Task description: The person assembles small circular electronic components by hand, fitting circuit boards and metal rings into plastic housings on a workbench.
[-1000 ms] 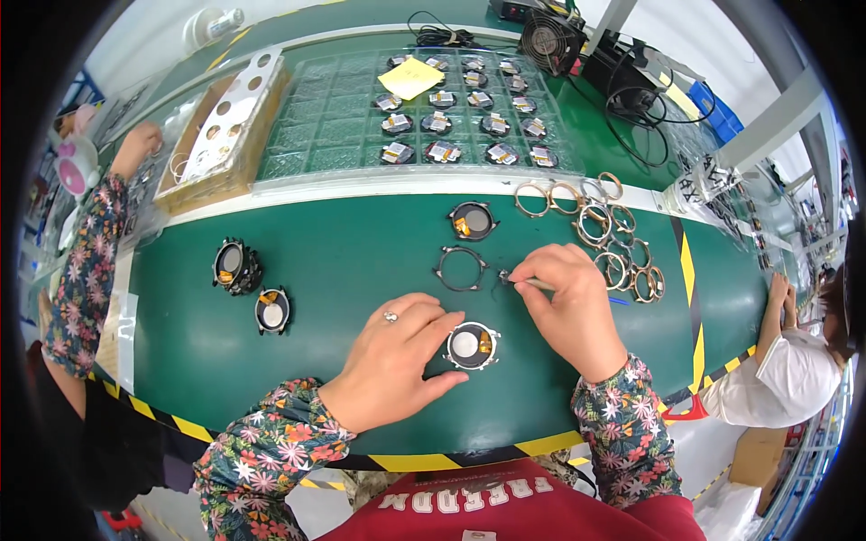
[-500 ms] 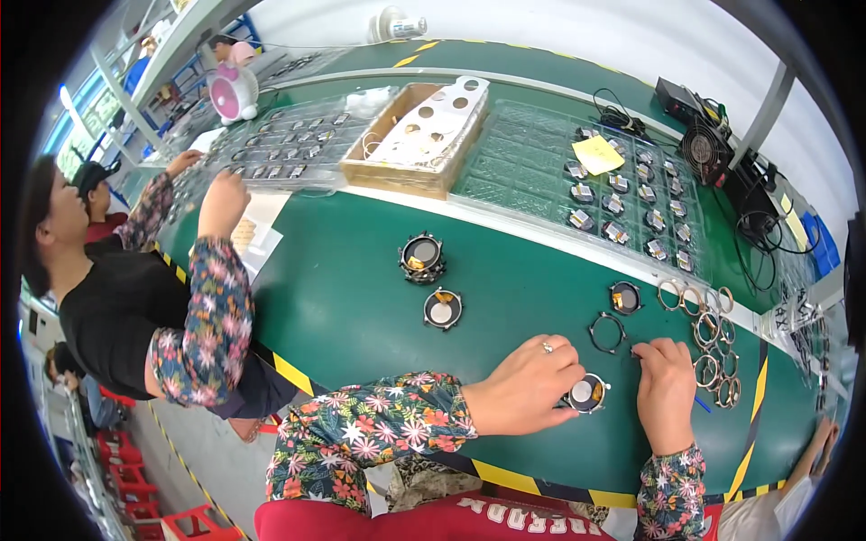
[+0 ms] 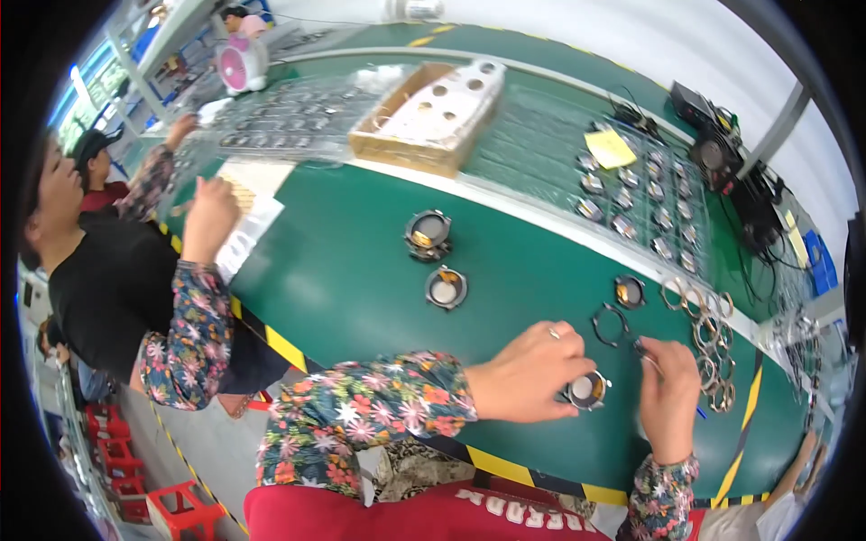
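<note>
Left hand (image 3: 528, 374) closed around a small round speaker part (image 3: 586, 389) on the green table (image 3: 343, 270), right hand (image 3: 669, 397) just beside it pinching a thin tool (image 3: 646, 353), dark ring (image 3: 611, 325) just beyond the speaker part

Open green counter (image 3: 361, 270) lies at nine to eleven o'clock of the left hand (image 3: 532, 374), broken only by two round speaker units (image 3: 430, 234) (image 3: 446, 287) standing near each other. At one to three o'clock of the right hand (image 3: 667, 397), a black ring (image 3: 611, 325), another speaker unit (image 3: 629, 291) and a cluster of metal rings (image 3: 708, 338) crowd the surface. Between the two hands a small speaker unit (image 3: 586, 389) fills the gap.
</note>
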The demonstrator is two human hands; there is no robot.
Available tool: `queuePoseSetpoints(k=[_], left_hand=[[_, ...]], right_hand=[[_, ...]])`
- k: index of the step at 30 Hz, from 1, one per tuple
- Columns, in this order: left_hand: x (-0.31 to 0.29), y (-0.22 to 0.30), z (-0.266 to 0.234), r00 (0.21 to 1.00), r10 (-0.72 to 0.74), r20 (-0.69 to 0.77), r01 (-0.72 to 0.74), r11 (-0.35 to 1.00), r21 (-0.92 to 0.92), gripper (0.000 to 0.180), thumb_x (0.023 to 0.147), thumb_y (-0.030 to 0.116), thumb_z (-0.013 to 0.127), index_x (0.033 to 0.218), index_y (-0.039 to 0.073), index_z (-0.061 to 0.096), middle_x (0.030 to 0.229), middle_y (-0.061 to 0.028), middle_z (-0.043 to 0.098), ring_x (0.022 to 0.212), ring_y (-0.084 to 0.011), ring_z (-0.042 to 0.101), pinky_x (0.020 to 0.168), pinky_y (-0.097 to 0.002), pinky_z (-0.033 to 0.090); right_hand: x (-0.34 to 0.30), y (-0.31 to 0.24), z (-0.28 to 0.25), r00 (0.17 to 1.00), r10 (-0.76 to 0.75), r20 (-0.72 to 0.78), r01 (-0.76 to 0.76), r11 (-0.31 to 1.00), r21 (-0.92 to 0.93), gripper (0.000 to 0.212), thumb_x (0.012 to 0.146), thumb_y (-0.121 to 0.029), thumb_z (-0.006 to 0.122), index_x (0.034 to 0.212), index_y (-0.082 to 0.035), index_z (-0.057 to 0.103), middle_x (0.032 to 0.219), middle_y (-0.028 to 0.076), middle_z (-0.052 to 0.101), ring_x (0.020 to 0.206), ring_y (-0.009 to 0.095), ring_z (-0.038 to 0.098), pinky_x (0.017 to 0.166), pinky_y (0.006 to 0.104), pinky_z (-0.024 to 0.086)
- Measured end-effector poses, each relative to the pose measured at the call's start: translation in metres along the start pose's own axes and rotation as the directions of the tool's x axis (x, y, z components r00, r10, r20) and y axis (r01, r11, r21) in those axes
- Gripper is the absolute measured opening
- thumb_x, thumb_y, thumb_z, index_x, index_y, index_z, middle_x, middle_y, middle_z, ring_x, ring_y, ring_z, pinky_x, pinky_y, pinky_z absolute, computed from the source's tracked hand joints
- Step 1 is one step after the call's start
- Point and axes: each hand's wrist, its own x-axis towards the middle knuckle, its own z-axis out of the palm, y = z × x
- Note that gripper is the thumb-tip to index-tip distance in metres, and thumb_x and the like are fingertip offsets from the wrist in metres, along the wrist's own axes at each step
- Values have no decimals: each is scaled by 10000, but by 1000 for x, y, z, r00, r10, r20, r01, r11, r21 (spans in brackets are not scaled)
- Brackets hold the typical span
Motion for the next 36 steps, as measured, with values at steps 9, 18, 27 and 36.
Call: queuePoseSetpoints(k=[9,18,27,36], left_hand=[[-2,8,-6,994,-101,30,102,995,-15,514,636,246,886,1083,91,685,1036,-58,571,1095,-283,548,995,-463,376],[-2,18,-4,992,-126,6,126,992,-9,457,641,239,884,1028,84,696,1017,-54,563,1083,-268,533,986,-455,394],[-2,19,-3,987,-156,27,156,988,-4,502,628,213,887,1058,86,660,1091,-56,548,1158,-295,519,1017,-473,368],[-2,21,2,989,-151,-7,151,988,26,518,629,220,888,1055,75,632,1150,-72,540,1207,-310,503,1012,-480,369]], right_hand=[[-13,-19,29,982,-182,58,143,902,408,159,766,53,688,894,-18,624,928,133,630,836,338,627,705,408,515],[-20,-20,28,987,-155,47,135,947,292,167,720,60,690,860,-18,642,926,130,611,805,335,611,681,411,506],[-20,-22,30,991,-126,33,113,958,262,179,712,70,680,860,-25,649,924,117,614,797,321,602,670,403,500],[-20,-25,32,993,-113,43,98,959,268,157,716,59,688,839,-31,646,904,107,613,779,314,595,661,400,494]])
